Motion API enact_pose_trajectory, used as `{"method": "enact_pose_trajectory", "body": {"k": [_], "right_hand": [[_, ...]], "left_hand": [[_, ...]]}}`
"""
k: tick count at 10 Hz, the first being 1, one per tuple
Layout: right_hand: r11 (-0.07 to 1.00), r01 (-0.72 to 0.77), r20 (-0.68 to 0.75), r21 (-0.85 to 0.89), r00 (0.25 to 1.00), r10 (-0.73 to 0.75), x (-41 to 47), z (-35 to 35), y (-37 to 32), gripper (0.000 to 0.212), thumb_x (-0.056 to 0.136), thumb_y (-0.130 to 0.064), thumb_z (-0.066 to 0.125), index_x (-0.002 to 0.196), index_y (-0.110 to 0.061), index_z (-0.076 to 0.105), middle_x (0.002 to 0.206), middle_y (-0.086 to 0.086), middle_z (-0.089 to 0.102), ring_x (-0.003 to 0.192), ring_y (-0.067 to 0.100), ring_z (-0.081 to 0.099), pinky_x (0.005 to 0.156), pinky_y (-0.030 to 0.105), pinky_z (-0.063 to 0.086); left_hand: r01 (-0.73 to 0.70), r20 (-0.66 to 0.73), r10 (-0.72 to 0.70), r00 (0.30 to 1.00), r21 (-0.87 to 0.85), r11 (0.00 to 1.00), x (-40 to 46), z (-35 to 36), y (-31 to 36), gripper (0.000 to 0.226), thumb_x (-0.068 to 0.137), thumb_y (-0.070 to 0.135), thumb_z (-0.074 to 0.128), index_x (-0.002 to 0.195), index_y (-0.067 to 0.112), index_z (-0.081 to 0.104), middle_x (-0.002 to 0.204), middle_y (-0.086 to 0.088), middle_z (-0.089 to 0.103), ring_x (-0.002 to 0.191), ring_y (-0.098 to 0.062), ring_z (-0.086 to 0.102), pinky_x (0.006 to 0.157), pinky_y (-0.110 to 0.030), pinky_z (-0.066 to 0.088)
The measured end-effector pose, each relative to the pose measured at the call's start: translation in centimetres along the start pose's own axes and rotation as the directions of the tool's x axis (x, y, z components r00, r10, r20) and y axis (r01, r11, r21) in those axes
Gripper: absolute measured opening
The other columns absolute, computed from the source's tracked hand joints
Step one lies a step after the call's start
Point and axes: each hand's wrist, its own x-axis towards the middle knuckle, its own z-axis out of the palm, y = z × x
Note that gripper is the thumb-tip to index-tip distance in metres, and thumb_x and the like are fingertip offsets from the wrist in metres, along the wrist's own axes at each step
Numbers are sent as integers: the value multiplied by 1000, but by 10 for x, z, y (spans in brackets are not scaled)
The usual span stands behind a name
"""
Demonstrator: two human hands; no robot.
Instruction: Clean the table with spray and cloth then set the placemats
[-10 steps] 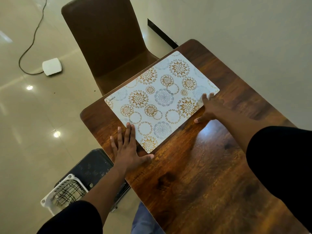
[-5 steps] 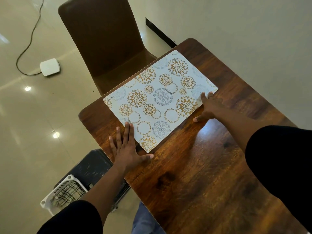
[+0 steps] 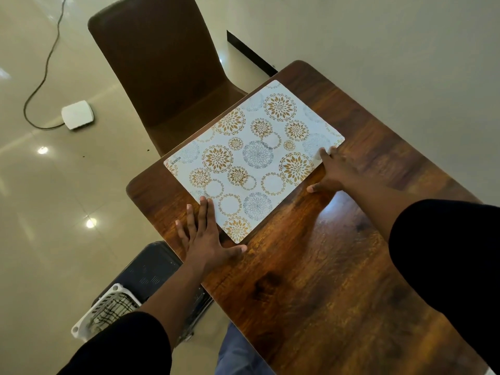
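Placemat (image 3: 254, 161) lies flat on table (image 3: 311, 280), upper centre of frame, in front of chair (image 3: 162, 63). Left hand (image 3: 205, 236) and right hand (image 3: 334, 171), fingers straight and spread, press its near corners. Placemat-setting step; next, likely squaring it to the table edge.

Brown chair (image 3: 162, 77), drawn up to the far counter edge. White box (image 3: 77, 115) on the tiled floor (image 3: 54, 198), dark cable (image 3: 44, 66) attached. White slotted basket (image 3: 105, 312) beside a dark case (image 3: 148, 272), near left.
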Motion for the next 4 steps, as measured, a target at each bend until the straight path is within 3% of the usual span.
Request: {"method": "enact_pose_trajectory", "body": {"k": [2, 3, 4], "right_hand": [[999, -24, -50, 25, 998, 25, -31, 9, -16, 108, 81, -58, 79, 162, -23, 17, 172, 10, 11, 153, 42, 21, 116, 59, 36], [999, -8, -34, -36, 999, 7, -49, 4, -25, 95, 90, -53, 72, 162, -21, 19, 171, 9, 15, 152, 41, 24, 114, 57, 36], [999, 24, -62, -37, 998, -27, -61, -3, -24, 82, 93, -51, 67, 159, -21, 27, 165, 10, 30, 146, 39, 37, 107, 54, 44]], "left_hand": [[70, 78, -76, 994, 83, 994, -1, -15, 17, 155, 69, 91, 68, 158, 22, -39, 165, 3, -48, 152, -34, -45, 122, -65, -23], [157, 144, -179, 973, 153, 976, 5, -27, 37, 159, 70, 85, 74, 159, 11, -36, 167, -10, -45, 153, -43, -39, 120, -73, -18], [216, 125, -249, 961, 230, 949, 3, -22, 57, 155, 73, 76, 79, 161, 7, -29, 166, -18, -42, 151, -48, -40, 118, -75, -18]]}}
